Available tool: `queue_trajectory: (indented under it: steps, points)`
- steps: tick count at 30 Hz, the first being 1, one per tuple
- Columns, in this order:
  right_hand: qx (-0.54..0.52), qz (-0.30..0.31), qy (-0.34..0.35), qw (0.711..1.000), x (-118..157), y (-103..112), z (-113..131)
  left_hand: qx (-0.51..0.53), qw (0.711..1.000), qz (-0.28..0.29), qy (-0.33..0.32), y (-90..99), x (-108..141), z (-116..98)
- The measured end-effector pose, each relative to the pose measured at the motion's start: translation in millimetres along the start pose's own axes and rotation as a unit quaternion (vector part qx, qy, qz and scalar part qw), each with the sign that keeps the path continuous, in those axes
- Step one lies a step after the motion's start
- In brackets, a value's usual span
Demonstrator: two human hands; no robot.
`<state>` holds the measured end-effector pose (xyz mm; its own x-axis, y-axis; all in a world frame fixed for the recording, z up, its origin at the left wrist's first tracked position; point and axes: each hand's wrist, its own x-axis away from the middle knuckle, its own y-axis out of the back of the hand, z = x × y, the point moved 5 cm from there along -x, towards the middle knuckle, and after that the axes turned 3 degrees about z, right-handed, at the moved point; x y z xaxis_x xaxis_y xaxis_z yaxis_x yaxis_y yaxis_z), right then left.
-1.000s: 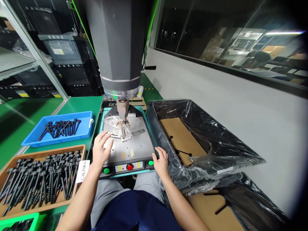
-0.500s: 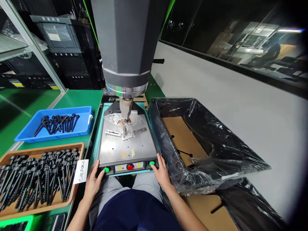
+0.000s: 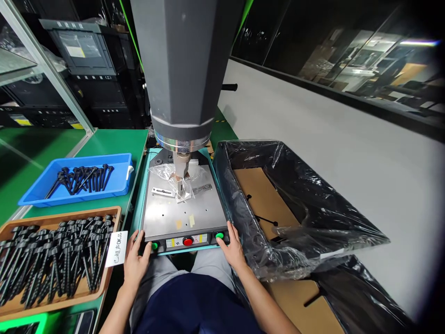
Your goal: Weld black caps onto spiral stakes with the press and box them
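Observation:
My left hand [image 3: 137, 260] lies at the left front corner of the press base, its thumb at the green button [image 3: 155, 246] there and its fingers spread along the side. At the opposite corner, my right hand [image 3: 233, 248] has its thumb by the other green button [image 3: 219, 235], fingers stretched out over the edge. Neither hand holds anything. Between them sits a red button [image 3: 188, 241] on the front panel. Above the metal plate [image 3: 174, 218], the grey press head [image 3: 186, 69] is lowered, its tip [image 3: 181, 164] down at a small fixture [image 3: 179, 189] wrapped in clear plastic.
To the left, a blue tray [image 3: 34, 197] and a brown tray [image 3: 62, 306] hold many black bolt-like parts. A handwritten label [image 3: 116, 249] hangs on the brown one. On the right stands a box lined with black plastic [image 3: 323, 204], with cardboard and a few black parts inside.
The press head has come down, bringing its tip lower onto the fixture. My left hand has shifted slightly, its thumb straighter against the green button. My right hand stays in place.

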<state>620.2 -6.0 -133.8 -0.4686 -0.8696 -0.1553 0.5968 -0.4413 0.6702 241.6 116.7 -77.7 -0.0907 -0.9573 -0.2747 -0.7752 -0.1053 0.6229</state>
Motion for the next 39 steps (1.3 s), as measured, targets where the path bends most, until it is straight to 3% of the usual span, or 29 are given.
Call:
queue_trajectory:
  steps: [2,5,8,10,15,21,26,28,30,34,36,39]
  points:
    - [-0.007,0.001,-0.002,1.0,0,-1,0,-0.004,0.999,-0.037,-0.038,-0.8,-2,-23]
    - [-0.014,-0.001,-0.012,1.0,0,-2,-2,0.068,0.996,0.001,-0.059,-16.4,-13,-55]
    - [-0.022,-0.001,-0.015,1.0,-1,1,-1,0.215,0.974,0.071,0.008,-41.8,-34,-76]
    - [-0.033,0.001,-0.014,0.999,-2,3,1,0.306,0.946,0.092,0.054,-57.5,-54,-88]
    - [-0.081,-0.007,-0.021,0.996,-6,10,4,0.43,0.891,0.117,0.088,-82.4,-109,-116]
    - [-0.099,-0.045,-0.028,0.994,-14,21,13,0.553,0.804,0.093,0.199,-83.8,-141,-130]
    - [-0.102,-0.128,0.016,0.986,-18,35,59,0.57,0.791,0.101,0.199,-74.8,-147,-141]
    - [-0.164,-0.099,0.021,0.981,-23,25,81,0.575,0.78,0.12,0.217,-74.7,-145,-145]
    - [-0.257,-0.013,0.006,0.966,-31,2,102,0.578,0.77,0.14,0.23,-74.4,-142,-149]
    - [-0.39,0.165,-0.014,0.906,-57,-53,148,0.602,0.755,0.157,0.209,-68.5,-142,-160]
    - [-0.412,0.196,-0.004,0.89,-75,-72,170,0.616,0.745,0.158,0.202,-65.2,-145,-164]
    - [-0.431,0.178,0.005,0.884,-105,-86,195,0.634,0.726,0.162,0.212,-63.1,-148,-166]
